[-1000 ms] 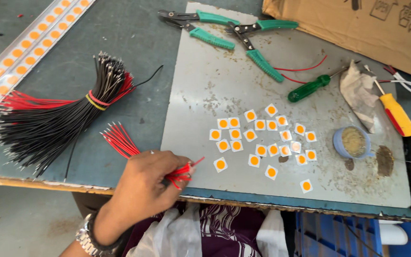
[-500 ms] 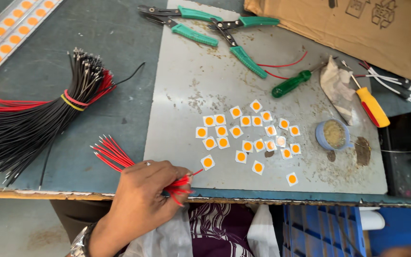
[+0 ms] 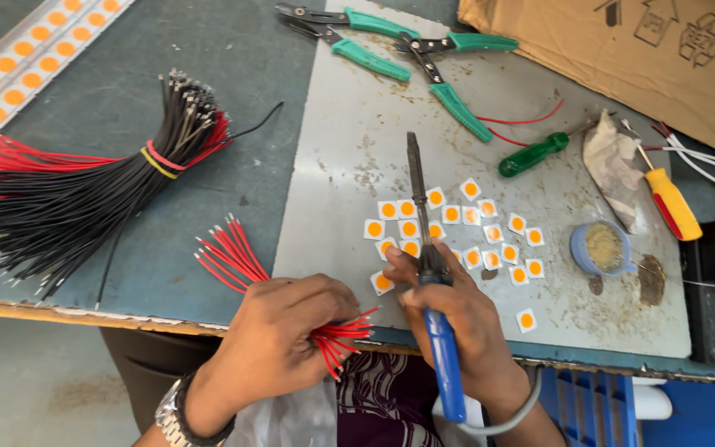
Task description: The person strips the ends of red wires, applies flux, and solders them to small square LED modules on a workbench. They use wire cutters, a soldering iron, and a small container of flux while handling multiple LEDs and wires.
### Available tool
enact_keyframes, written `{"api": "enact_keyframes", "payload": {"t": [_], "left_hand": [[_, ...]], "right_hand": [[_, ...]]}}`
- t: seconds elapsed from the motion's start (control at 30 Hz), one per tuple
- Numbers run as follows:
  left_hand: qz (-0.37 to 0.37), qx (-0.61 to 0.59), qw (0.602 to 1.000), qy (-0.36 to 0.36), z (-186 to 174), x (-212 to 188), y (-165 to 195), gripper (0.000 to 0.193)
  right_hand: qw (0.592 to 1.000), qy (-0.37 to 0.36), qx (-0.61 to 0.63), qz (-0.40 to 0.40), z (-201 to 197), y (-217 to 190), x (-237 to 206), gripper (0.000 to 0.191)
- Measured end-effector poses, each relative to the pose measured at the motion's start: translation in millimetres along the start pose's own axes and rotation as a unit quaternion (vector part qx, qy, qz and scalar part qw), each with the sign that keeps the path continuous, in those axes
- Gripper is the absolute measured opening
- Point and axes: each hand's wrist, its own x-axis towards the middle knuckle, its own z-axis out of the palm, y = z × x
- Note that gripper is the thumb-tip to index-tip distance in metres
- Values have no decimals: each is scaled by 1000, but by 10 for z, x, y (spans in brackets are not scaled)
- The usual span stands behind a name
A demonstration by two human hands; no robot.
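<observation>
My left hand (image 3: 279,339) grips a bunch of short red wires (image 3: 233,252) at the table's front edge; their ends fan out on both sides of my fist. My right hand (image 3: 457,319) holds a blue-handled soldering iron (image 3: 428,273), its dark tip pointing away from me over the small white squares with orange centres (image 3: 457,223) that lie scattered on the grey metal sheet (image 3: 349,149). My right thumb rests near one of those squares.
A big bundle of black and red wires (image 3: 68,190) lies at left. Green-handled pliers (image 3: 407,50), a green screwdriver (image 3: 535,153), a yellow-red screwdriver (image 3: 668,199), a rag (image 3: 614,161), a blue round tin (image 3: 602,247) and a cardboard box (image 3: 622,50) sit farther back.
My right hand has come into view holding the soldering iron over the squares. My left hand still grips the red wires; the view has shifted slightly.
</observation>
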Motion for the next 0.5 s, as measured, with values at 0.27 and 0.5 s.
{"api": "enact_keyframes", "payload": {"t": [0.27, 0.5], "left_hand": [[27, 55, 998, -32, -5, -67, -98, 18], [40, 75, 992, -92, -79, 66, -143, 18]], "right_hand": [[999, 10, -48, 14, 66, -88, 73, 43], [999, 16, -33, 12, 96, -58, -38, 44]]}}
